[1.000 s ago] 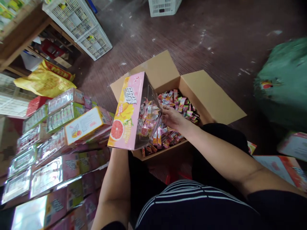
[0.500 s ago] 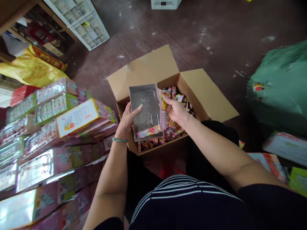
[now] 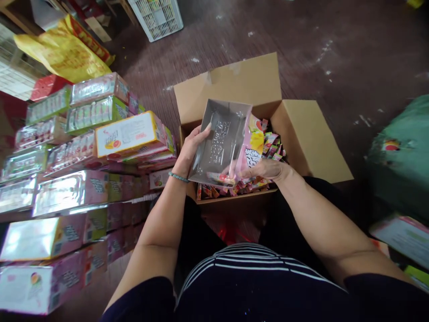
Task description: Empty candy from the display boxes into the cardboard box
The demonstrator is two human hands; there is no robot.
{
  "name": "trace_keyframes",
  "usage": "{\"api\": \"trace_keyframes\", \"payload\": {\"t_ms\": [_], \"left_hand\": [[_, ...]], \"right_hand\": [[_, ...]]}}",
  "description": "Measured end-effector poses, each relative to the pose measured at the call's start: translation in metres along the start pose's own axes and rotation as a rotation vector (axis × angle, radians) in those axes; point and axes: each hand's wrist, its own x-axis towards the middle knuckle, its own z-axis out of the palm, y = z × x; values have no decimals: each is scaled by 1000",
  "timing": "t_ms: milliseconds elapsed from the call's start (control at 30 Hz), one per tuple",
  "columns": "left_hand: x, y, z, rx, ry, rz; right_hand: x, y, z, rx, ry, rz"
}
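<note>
Fingers of the left hand slightly spread, cupped against the left edge and underside of a shiny grey moulded plastic tray, holding it tilted. Fingers of the right hand close together, wrapped across the lower edge of a pink candy carton, fingertips reaching toward the tray's near corner. Tray's right side just against the carton, both held at mid-frame above loose pink and yellow candy packets in an open cardboard box, its flaps folded outward. Beaded bracelet on the left wrist. Stacked shrink-wrapped cartons along the left of the frame, yellow plastic bag at upper left, white plastic crate at top, green sack at right.
</note>
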Motion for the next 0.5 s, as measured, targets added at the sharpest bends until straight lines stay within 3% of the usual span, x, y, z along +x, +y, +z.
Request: {"api": "trace_keyframes", "payload": {"t_ms": [67, 100, 300, 400, 467, 500], "left_hand": [[-5, 6, 5, -5, 3, 27], [-8, 9, 7, -1, -3, 34], [-19, 21, 12, 18, -85, -12], [-18, 19, 11, 4, -116, 44], [-17, 18, 10, -1, -111, 89], [-16, 17, 10, 4, -106, 98]], "right_hand": [[0, -4, 3, 167, -194, -5], [0, -7, 5, 229, -220, -14], [-5, -24, 21, 255, -204, -14], [-7, -21, 21, 200, -244, 6], [-7, -12, 20, 120, -179, -2], [-7, -7, 19, 33, -85, -34]]}}
